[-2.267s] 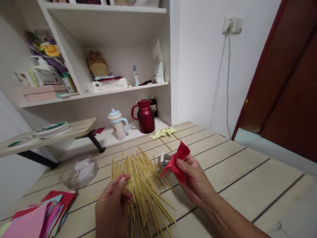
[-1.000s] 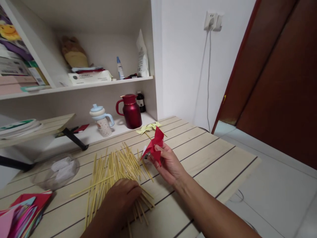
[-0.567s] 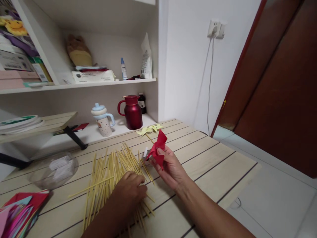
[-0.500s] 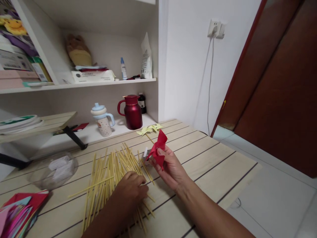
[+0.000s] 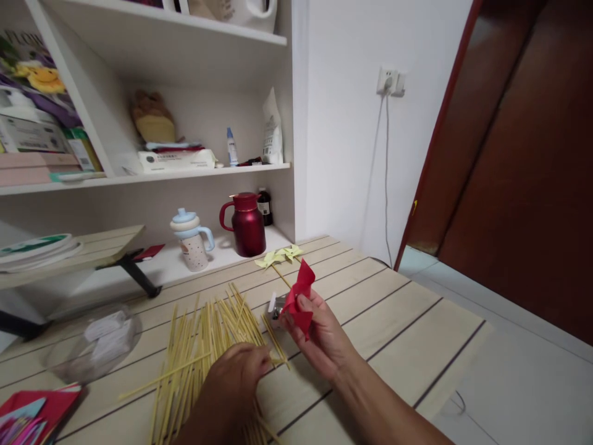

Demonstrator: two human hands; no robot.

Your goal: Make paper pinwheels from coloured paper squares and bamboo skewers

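The right hand (image 5: 324, 337) is raised a little above the wooden surface (image 5: 407, 309), its grip closed on a red paper pinwheel (image 5: 300, 298): the thumb presses the folded paper against the fingers, and the red blades stand up above the thumb. Just behind the pinwheel, partly hidden by it, a small shiny metal object (image 5: 277, 305) lies on the surface; what it is cannot be told. The left hand (image 5: 236, 383) rests knuckles-up on a spread heap of thin bamboo sticks (image 5: 204, 346) near the front edge of the surface, its fingertips curled down among the sticks; whether the grip has closed on any one stick cannot be told, since the fingers hide it. One stick (image 5: 162, 376) lies crosswise over the others, pointing toward the left edge. Toward the back edge lies a pale yellow paper pinwheel (image 5: 278, 256) on its stick. Near the left edge sits a clear plastic container (image 5: 95, 337) with white pieces inside, and at the front left corner a stack of coloured paper sheets (image 5: 28, 417) shows red, pink and blue. Beyond the back edge, on the low shelf, stand a dark red thermos jug (image 5: 246, 224) and a speckled cup with a blue lid (image 5: 191, 238).
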